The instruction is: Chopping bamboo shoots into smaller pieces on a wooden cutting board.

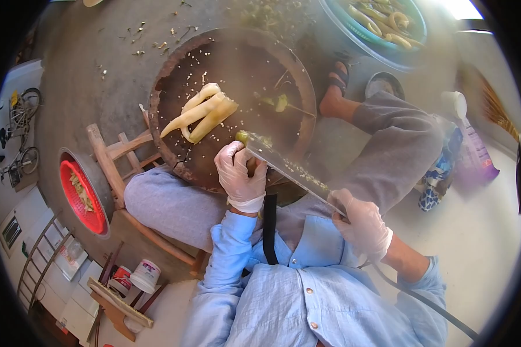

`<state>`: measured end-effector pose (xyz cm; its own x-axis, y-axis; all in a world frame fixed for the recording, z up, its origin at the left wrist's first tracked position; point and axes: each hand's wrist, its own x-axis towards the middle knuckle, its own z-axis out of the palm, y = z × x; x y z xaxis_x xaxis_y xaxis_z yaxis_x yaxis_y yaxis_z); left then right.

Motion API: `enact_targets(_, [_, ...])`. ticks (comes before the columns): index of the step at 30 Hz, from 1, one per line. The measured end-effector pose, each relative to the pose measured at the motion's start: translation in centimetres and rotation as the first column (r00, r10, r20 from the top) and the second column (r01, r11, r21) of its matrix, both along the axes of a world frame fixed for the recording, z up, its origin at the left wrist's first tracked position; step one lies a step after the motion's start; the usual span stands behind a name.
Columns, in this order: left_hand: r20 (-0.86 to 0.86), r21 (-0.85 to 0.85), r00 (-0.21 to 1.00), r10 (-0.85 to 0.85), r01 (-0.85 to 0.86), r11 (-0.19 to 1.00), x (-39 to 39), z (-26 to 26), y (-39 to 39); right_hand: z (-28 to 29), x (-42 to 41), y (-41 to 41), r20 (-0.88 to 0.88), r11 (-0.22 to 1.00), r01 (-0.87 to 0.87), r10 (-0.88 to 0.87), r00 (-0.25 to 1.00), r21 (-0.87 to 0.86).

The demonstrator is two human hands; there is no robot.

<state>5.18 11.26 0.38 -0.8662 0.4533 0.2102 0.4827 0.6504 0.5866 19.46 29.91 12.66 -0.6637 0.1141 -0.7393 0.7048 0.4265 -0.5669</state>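
Observation:
My left hand (242, 172), in a clear plastic glove, holds a green pepper (242, 136) at the near edge of a round brown chopping board (234, 47). My right hand (361, 223), gloved too, grips the handle of a wide-bladed knife (293, 171). The blade slants up to the left, its far end at the pepper, with seeds and green bits along it. Several pale yellow-green peppers (204, 112) lie together on the board's left part. A green stem end (281, 103) lies at the right among scattered seeds. The lower part of the held pepper is hidden by my fingers.
A teal basket (351, 26) of pale peppers stands in a large basin at the upper right. At left, a red basket (96, 206) of cut pieces sits in a metal bowl beside a wooden chair (119, 191). A small metal bowl (400, 89) is near my foot. Stems litter the floor.

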Motion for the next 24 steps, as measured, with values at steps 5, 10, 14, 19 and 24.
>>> enact_targets(5, [-0.009, -0.042, 1.0, -0.028, 0.028, 0.999, -0.1, 0.3, 0.0, -2.1, -0.6, -1.1, -0.054, 0.996, -0.01, 0.015, 0.998, 0.088])
enact_targets(10, [-0.031, 0.009, 0.999, -0.038, 0.039, 0.999, -0.2, -0.7, -0.6, -2.9, -2.8, -0.9, -0.059, 0.978, -0.092, 0.105, 0.993, 0.188])
enact_targets(14, [-0.009, 0.054, 0.986, -0.165, 0.165, 0.985, -0.5, -0.5, -1.5, -3.6, -2.4, 1.3, -0.2, 0.987, 0.029, 0.003, 0.98, 0.158])
enact_targets(19, [-0.005, 0.003, 0.985, -0.172, 0.172, 0.985, -0.4, -0.2, -1.8, -2.1, -2.2, 2.4, -0.248, 0.987, -0.105, 0.132, 0.96, 0.12])
enact_targets(24, [0.045, -0.069, 0.986, -0.161, 0.164, 0.984, -0.6, 0.6, -1.4, -2.3, -1.9, 2.1, -0.17, 0.97, -0.219, 0.234, 0.957, 0.104])
